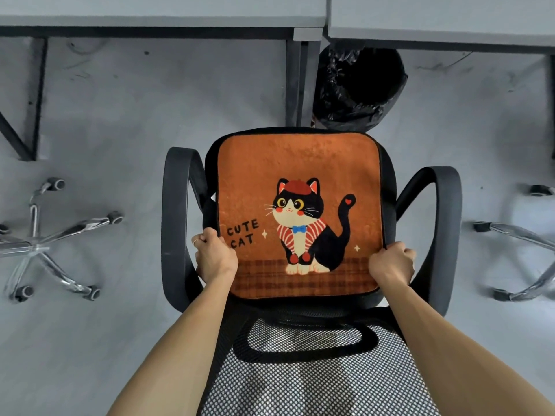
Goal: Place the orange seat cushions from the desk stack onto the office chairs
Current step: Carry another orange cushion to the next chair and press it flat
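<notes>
The left hand [214, 256] grips the left edge of the orange seat cushion [300, 211] and the right hand [392, 265] grips its right edge, both near the lower corners, fingers curled around the border. The cushion lies flat on the seat of the office chair [175, 211] in the centre of the frame, between the two armrests. It looks soft, light and a little floppy, so I judge that holding two opposite edges keeps it flat.

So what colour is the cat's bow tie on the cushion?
The bow tie is blue; head view.
</notes>
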### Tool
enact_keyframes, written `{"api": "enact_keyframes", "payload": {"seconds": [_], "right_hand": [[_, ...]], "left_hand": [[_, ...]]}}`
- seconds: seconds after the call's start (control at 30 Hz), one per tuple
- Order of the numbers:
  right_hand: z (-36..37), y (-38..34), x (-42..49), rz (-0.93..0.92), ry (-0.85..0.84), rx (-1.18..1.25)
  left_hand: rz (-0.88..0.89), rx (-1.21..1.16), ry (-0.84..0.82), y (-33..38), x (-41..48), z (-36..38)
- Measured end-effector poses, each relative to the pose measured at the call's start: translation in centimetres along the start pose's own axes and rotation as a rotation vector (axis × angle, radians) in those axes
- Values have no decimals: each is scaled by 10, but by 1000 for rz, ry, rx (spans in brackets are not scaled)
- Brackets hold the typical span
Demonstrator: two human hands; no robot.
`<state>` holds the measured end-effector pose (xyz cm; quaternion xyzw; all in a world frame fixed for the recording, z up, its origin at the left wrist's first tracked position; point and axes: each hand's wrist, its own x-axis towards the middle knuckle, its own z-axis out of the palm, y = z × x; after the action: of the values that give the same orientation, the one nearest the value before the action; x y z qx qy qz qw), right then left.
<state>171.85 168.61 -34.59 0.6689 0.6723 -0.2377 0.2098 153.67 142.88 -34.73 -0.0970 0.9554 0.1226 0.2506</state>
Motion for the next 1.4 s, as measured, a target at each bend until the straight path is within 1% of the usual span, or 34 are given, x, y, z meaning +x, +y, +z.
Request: {"api": "enact_keyframes", "payload": {"seconds": [0.13,0.23,0.3,0.37,0.47,0.57,0.7,0.77,0.83,0.87,0.9,0.93,1.0,1.07,1.17,1.27,1.33,1.4], "right_hand": [[-2,-4,0,25,-34,-6],[-4,-11,-5,13,-25,-15],[-6,-19,-9,-113,6,-43],[-9,-31,-8,-300,15,-103],[-15,-63,1,-502,34,-149],[-16,-104,16,-677,54,-184],[0,-164,49,-896,58,-272],[8,-184,55,-982,67,-277],[21,-191,65,-1028,146,-279],[25,-188,71,-1021,199,-292],[25,-183,79,-976,239,-309],[24,-175,88,-894,253,-320],[15,-159,102,-697,225,-299],[6,-148,108,-598,186,-254],[2,-148,105,-574,162,-258],[2,-152,103,-530,127,-279],[5,-147,97,-486,115,-236],[13,-136,84,-468,134,-140]], "left_hand": [[-22,0,-13,1,4,-1],[-18,33,-27,5,4,1],[85,66,8,13,4,3],[270,120,49,28,6,3],[556,226,16,59,17,3],[768,274,-11,95,39,8],[907,392,-4,140,90,26],[935,433,11,151,101,28],[948,408,49,152,112,35],[938,393,60,148,118,37],[921,389,76,144,124,36],[897,393,89,139,132,36],[847,408,112,130,141,30],[836,410,126,128,142,30],[841,400,129,130,140,29],[840,412,89,132,138,27],[825,388,88,125,127,28],[801,344,90,109,106,35]]}}
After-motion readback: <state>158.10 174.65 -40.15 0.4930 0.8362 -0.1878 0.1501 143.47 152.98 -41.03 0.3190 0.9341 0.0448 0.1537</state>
